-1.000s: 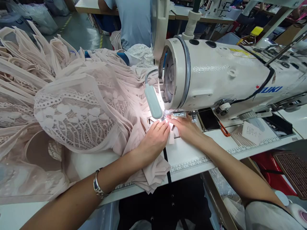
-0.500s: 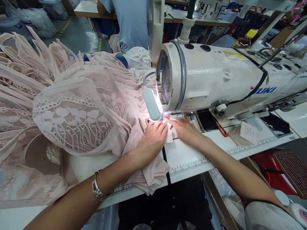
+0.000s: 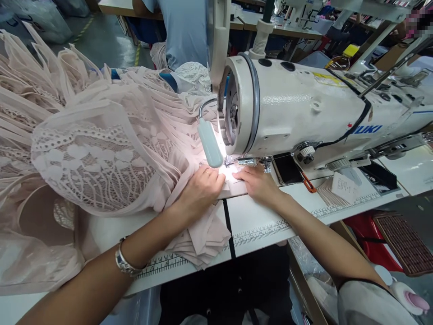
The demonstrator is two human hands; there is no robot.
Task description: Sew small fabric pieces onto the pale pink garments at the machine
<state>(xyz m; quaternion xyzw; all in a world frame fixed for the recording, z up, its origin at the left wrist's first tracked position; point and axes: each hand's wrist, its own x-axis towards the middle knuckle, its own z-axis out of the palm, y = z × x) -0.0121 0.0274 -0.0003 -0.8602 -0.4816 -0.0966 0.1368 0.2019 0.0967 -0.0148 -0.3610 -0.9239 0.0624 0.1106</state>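
Observation:
My left hand [image 3: 204, 187] is closed, fingertips pinching pale pink fabric [image 3: 232, 186] just left of the sewing machine's [image 3: 280, 106] lit needle area. On the other side of it, my right hand [image 3: 260, 184] has thumb and fingers pressed together on the same fabric's right edge. Between the hands the cloth lies flat under bright light, partly washed out. The presser foot [image 3: 227, 161] stands right behind the fingertips. A small green lamp [image 3: 210, 143] on a bent neck hangs over the left fingers. Beneath my left wrist, layered pink fabric pieces [image 3: 206, 239] spread to the table edge.
A heap of pink lace bras [image 3: 98, 158] fills the left side. Right of my right hand lie a dark phone [image 3: 287, 169], an orange-handled tool [image 3: 308, 183] and stacked labels [image 3: 343, 187]. A ruler strip [image 3: 264, 234] runs along the table edge. A person in blue [image 3: 186, 34] sits beyond.
My hands have moved apart, the left one drawing left and slightly away from the needle. More of the fabric between them shows. The camera view has shifted slightly.

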